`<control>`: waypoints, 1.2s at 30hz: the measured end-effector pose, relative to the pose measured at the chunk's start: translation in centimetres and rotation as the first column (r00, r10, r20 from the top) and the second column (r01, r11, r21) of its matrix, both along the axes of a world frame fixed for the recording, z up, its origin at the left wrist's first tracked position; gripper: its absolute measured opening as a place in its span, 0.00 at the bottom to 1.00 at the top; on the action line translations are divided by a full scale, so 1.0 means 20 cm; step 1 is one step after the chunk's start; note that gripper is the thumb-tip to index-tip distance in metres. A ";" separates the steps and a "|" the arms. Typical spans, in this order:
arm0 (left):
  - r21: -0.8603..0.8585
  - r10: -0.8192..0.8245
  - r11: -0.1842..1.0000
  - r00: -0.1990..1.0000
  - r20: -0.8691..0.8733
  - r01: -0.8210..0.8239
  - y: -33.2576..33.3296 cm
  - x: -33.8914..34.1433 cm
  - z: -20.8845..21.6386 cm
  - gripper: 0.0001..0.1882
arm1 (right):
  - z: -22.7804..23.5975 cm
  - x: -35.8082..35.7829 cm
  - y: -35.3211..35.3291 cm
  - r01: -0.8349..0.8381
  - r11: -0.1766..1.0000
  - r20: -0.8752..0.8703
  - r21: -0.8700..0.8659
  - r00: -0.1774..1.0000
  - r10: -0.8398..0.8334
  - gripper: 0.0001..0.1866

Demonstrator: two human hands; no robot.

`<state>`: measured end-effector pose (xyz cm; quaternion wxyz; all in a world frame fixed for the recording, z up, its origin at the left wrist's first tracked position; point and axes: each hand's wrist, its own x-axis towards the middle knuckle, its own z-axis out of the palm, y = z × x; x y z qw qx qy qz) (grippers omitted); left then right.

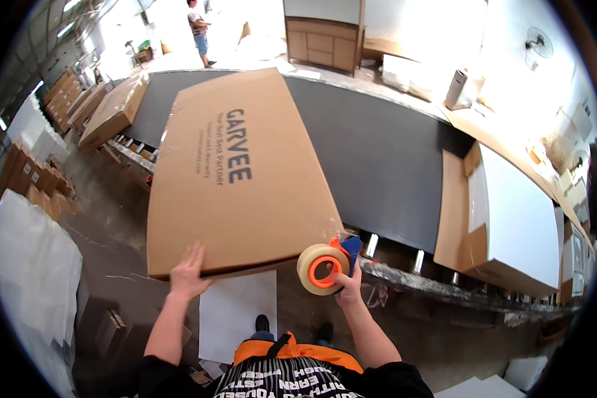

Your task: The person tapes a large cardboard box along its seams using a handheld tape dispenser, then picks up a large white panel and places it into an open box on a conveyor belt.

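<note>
A large flat cardboard box (pixel 259 219) with dark print rests on the dark conveyor belt (pixel 378 159), its near end jutting out past the belt's edge toward me. My left hand (pixel 188 275) lies against the box's near left edge, its fingers stretched out on the top face. At the box's near right corner, my right hand (pixel 350 285) grips a tape dispenser (pixel 353 248). Orange and blue parts show on it, and it carries a wide roll of tan tape (pixel 306 268). The handle is mostly hidden by my fingers.
To the right on the conveyor stands a carton with raised flaps (pixel 452 205) around a white block (pixel 521 219). Another closed box (pixel 116 109) sits farther left. White wrapped stacks (pixel 33 265) flank the left side. A person (pixel 198 30) stands beyond the conveyor.
</note>
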<state>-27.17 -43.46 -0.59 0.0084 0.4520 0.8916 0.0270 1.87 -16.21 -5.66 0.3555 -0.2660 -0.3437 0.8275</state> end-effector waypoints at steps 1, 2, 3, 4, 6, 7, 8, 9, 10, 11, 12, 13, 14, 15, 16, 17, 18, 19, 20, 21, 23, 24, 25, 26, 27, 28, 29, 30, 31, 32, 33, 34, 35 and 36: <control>0.098 -0.026 0.995 0.995 0.095 0.017 -0.19 -0.12 -0.01 0.53 | -0.01 -0.08 -0.01 -0.014 1.000 -0.013 0.013 1.000 0.014 0.38; 0.191 0.048 0.975 0.947 0.318 -0.113 -0.35 -0.22 0.02 0.52 | -0.02 -0.16 -0.03 0.039 0.999 -0.020 -0.009 0.999 -0.039 0.40; 0.277 0.171 0.870 0.778 0.605 -0.407 -0.45 -0.26 0.06 0.49 | -0.04 -0.22 -0.04 0.105 0.994 -0.019 -0.025 0.994 -0.105 0.42; 0.517 -0.024 0.626 0.649 0.761 -0.583 -0.55 -0.34 -0.01 0.46 | -0.15 -0.28 -0.05 0.213 0.967 0.115 0.139 0.967 -0.229 0.45; 0.481 0.084 0.293 0.523 0.848 -0.826 -0.84 -0.54 -0.19 0.38 | 0.02 -0.39 -0.13 0.333 0.943 0.068 0.026 0.940 -0.334 0.45; 0.359 0.018 0.134 0.364 0.931 -0.924 -0.89 -0.62 -0.22 0.37 | 0.07 -0.40 -0.14 0.324 0.945 0.047 0.043 0.944 -0.326 0.44; 0.357 0.004 0.128 0.361 0.933 -0.925 -0.89 -0.69 -0.24 0.37 | 0.07 -0.40 -0.13 0.358 0.932 0.007 0.053 0.933 -0.359 0.43; 0.158 -0.030 0.156 0.155 0.987 -0.975 -0.84 -0.74 -0.28 0.37 | 0.00 -0.36 -0.10 0.357 0.932 0.025 0.068 0.933 -0.359 0.42; -0.043 -0.058 0.196 -0.055 0.997 -0.980 -0.77 -0.79 -0.33 0.38 | 0.04 -0.38 -0.10 0.412 0.907 -0.020 0.089 0.911 -0.412 0.40; -0.043 -0.068 0.188 -0.057 0.996 -0.981 -0.73 -0.82 -0.39 0.38 | 0.10 -0.40 -0.13 0.418 0.904 -0.033 0.091 0.909 -0.416 0.38; 0.020 -0.162 0.302 -0.031 0.986 -0.953 -0.68 -0.85 -0.47 0.36 | 0.08 -0.39 -0.11 0.364 0.928 -0.013 0.084 0.931 -0.364 0.39; 0.088 -0.262 0.414 -0.026 0.965 -0.906 -0.61 -0.88 -0.55 0.34 | 0.06 -0.34 -0.09 0.322 0.944 0.010 0.078 0.946 -0.324 0.40; 0.129 -0.311 0.452 -0.020 0.950 -0.883 -0.56 -0.92 -0.62 0.34 | 0.07 -0.35 -0.08 0.315 0.945 0.042 0.085 0.947 -0.319 0.41; 0.128 -0.322 0.451 -0.028 0.946 -0.883 -0.54 -0.94 -0.67 0.34 | 0.08 -0.36 -0.07 0.308 0.947 0.072 0.090 0.947 -0.314 0.42; 0.122 -0.325 0.456 -0.038 0.945 -0.881 -0.52 -0.97 -0.72 0.34 | 0.06 -0.37 -0.05 0.342 0.936 0.060 0.088 0.936 -0.347 0.44; 0.111 -0.322 0.457 -0.048 0.946 -0.883 -0.52 -0.98 -0.76 0.34 | 0.09 -0.38 -0.07 0.380 0.921 0.073 0.087 0.920 -0.386 0.46; 0.108 -0.320 0.457 -0.050 0.946 -0.883 -0.52 -0.99 -0.77 0.33 | 0.04 -0.37 -0.04 0.356 0.930 0.054 0.091 0.931 -0.361 0.46; 0.102 -0.314 0.455 -0.052 0.948 -0.885 -0.53 -0.99 -0.78 0.33 | 0.04 -0.38 -0.04 0.326 0.941 0.041 0.087 0.943 -0.330 0.46; 0.102 -0.312 0.450 -0.049 0.949 -0.887 -0.54 -0.99 -0.79 0.33 | 0.06 -0.38 0.00 0.322 0.943 0.035 0.086 0.945 -0.326 0.46; 0.106 -0.321 0.437 -0.045 0.946 -0.893 -0.53 -0.96 -0.81 0.33 | 0.08 -0.38 0.05 0.302 0.952 0.088 0.051 0.948 -0.306 0.45; 0.124 -0.340 0.426 -0.032 0.940 -0.896 -0.47 -0.93 -0.82 0.32 | 0.09 -0.35 0.18 0.259 0.965 0.197 0.050 0.944 -0.264 0.42; 0.138 -0.358 0.417 -0.022 0.934 -0.898 -0.44 -0.89 -0.83 0.32 | 0.08 -0.34 0.28 0.250 0.966 0.228 0.061 0.939 -0.257 0.41; 0.152 -0.378 0.407 -0.015 0.926 -0.901 -0.38 -0.84 -0.84 0.32 | 0.11 -0.35 0.39 0.239 0.969 0.259 0.070 0.933 -0.249 0.40; 0.170 -0.400 0.382 0.003 0.916 -0.909 -0.34 -0.77 -0.85 0.32 | 0.17 -0.39 0.50 0.208 0.978 0.259 0.003 0.945 -0.202 0.39; 0.178 -0.418 0.357 0.013 0.908 -0.917 -0.27 -0.69 -0.85 0.32 | 0.22 -0.41 0.60 0.177 0.982 0.258 -0.063 0.954 -0.155 0.39; 0.193 -0.432 0.347 0.026 0.901 -0.918 -0.15 -0.59 -0.81 0.32 | 0.13 -0.35 0.79 0.093 0.995 0.303 -0.035 0.950 -0.078 0.35; 0.140 -0.448 0.317 -0.018 0.894 -0.938 -0.03 -0.50 -0.75 0.33 | 0.05 -0.30 0.98 0.006 1.000 0.352 -0.009 0.936 -0.002 0.32; 0.081 -0.460 0.275 -0.057 0.886 -0.958 0.07 -0.40 -0.71 0.35 | 0.10 -0.32 1.09 -0.041 0.998 0.393 -0.050 0.918 0.058 0.30; 0.015 -0.479 0.232 -0.101 0.872 -0.973 0.15 -0.30 -0.68 0.37 | 0.17 -0.32 1.19 -0.087 0.992 0.440 -0.090 0.890 0.118 0.28; 0.015 -0.492 0.207 -0.091 0.866 -0.978 0.23 -0.24 -0.73 0.37 | 0.17 -0.31 1.31 -0.020 0.996 0.469 -0.089 0.881 0.059 0.27; 0.016 -0.453 0.202 -0.079 0.888 -0.979 0.32 -0.19 -0.81 0.37 | 0.18 -0.31 1.39 0.056 0.995 0.501 -0.084 0.865 -0.007 0.26; 0.023 -0.408 0.198 -0.061 0.911 -0.980 0.35 -0.20 -0.80 0.38 | 0.27 -0.36 1.33 0.088 0.995 0.547 -0.046 0.836 -0.049 0.25; 0.025 -0.414 0.187 -0.056 0.908 -0.982 0.32 -0.22 -0.79 0.38 | 0.25 -0.41 1.34 0.077 0.996 0.546 -0.040 0.837 -0.043 0.25; 0.236 -0.025 0.275 0.238 0.971 -0.932 0.28 -0.23 -0.78 0.40 | 0.19 -0.45 1.37 0.110 0.986 0.575 0.121 0.803 -0.160 0.25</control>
